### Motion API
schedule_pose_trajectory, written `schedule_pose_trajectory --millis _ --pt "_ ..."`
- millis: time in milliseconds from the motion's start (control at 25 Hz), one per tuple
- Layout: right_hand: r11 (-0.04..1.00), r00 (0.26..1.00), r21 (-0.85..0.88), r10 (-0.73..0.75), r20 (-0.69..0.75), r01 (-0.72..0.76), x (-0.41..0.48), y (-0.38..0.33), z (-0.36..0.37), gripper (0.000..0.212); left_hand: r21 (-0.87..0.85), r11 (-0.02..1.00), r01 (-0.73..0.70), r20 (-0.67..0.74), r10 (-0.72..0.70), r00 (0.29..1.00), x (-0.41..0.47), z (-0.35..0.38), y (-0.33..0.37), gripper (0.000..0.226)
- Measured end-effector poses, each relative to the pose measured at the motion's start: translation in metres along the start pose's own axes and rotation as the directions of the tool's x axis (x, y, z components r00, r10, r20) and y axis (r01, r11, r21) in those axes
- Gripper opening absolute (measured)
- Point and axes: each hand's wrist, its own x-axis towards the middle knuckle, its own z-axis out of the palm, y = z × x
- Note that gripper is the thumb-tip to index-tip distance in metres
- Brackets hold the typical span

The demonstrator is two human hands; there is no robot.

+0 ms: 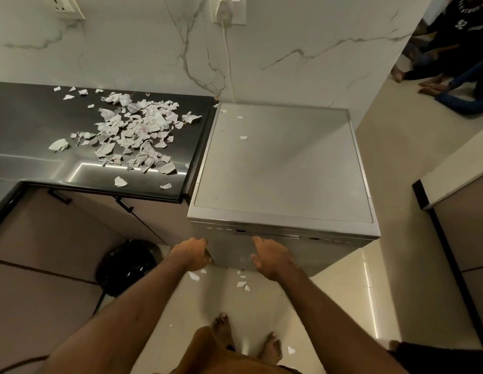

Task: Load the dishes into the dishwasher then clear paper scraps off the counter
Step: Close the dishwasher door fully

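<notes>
Both hands are low on the dishwasher [283, 163] front. My left hand [193, 253] is at the left edge of the door [232, 249] with its fingers curled out of sight round the corner; I cannot tell whether they are gripping the edge or only resting there. My right hand [272, 259] is released, fingers straight and laid against the door face below the control strip. The door looks closed, and I see no dishes anywhere.

Below the hands a few stray bits [241, 284] lie on the floor [343, 279], just ahead of my bare feet [221, 327]. A black bag [127, 265] sits on the floor left of the dishwasher, under the counter [27, 117]. The dishwasher stands against the counter's right end, with three or four bits on its top near the back left corner.

The scraps [135, 130] are heaped mid-counter, spreading towards the right edge, with two lying close to the front edge. Two people [456, 49] sit on the floor well off to the right.

Risks as I judge them: if the door drops open it comes down towards my shins and toes, since I am standing close. Paper underfoot on a glossy floor could slip. Any careless sweep later would push the front-edge scraps onto the floor, not into the bag.
</notes>
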Motion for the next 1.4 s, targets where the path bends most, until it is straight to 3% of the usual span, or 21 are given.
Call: schedule_pose_trajectory --millis 160,440,640,720,760,800,880,920,960,1040,1120,1280,1400 --pt "0.977 0.984 0.131 0.158 0.083 -0.168 -0.011 -0.009 0.015 0.058 -0.070 0.998 -0.012 0.028 0.014 1.000 0.010 0.007 -0.015 0.060" --pt "0.964 0.971 0.123 0.227 0.079 -0.235 -0.001 -0.046 0.023 0.064 -0.046 0.999 -0.020 0.027 0.021 0.999 0.038 0.006 -0.025 0.093" --pt "0.951 0.962 0.144 0.268 0.051 -0.272 0.004 -0.056 0.020 0.063 -0.107 0.994 -0.033 0.102 0.044 0.994 0.046 0.006 -0.026 0.089" --pt "0.948 0.958 0.138 0.284 0.045 -0.287 0.006 -0.055 0.017 0.063 -0.232 0.973 -0.001 0.133 0.033 0.991 0.055 0.007 -0.027 0.074" --pt "0.945 0.955 0.139 0.294 0.039 -0.296 0.006 -0.054 0.016 0.062 -0.388 0.921 0.043 0.150 0.017 0.989 0.056 0.007 -0.025 0.063" --pt "0.941 0.953 0.147 0.302 0.032 -0.304 0.007 -0.052 0.015 0.062 -0.603 0.789 0.120 0.193 -0.002 0.981 0.055 0.006 -0.020 0.050" --pt "0.937 0.950 0.158 0.312 0.024 -0.312 0.007 -0.050 0.014 0.064 -0.878 0.404 0.257 0.276 -0.011 0.961 0.050 0.004 -0.007 0.015" --pt "0.936 0.949 0.159 0.315 0.025 -0.315 0.007 -0.049 0.015 0.065 -0.930 0.222 0.294 0.297 -0.023 0.955 0.049 0.001 -0.002 0.006" --pt "0.935 0.948 0.159 0.317 0.029 -0.318 0.006 -0.048 0.016 0.065 -0.945 0.088 0.314 0.312 -0.035 0.949 0.051 -0.002 0.002 0.011" --pt "0.933 0.945 0.151 0.326 0.034 -0.327 0.003 -0.044 0.018 0.064 -0.940 -0.113 0.322 0.326 -0.019 0.945 0.056 -0.006 0.007 0.017" --pt "0.931 0.940 0.137 0.339 0.028 -0.339 0.000 -0.039 0.018 0.062 -0.919 -0.233 0.318 0.334 -0.036 0.942 0.057 -0.004 0.013 0.019" --pt "0.931 0.939 0.126 0.344 0.016 -0.344 -0.001 -0.033 0.016 0.063 -0.919 -0.252 0.303 0.328 -0.066 0.942 0.055 0.021 0.024 0.029" --pt "0.932 0.940 0.124 0.341 0.021 -0.341 -0.001 -0.031 0.018 0.062 -0.886 -0.347 0.307 0.340 -0.037 0.940 0.061 0.032 0.027 0.043"
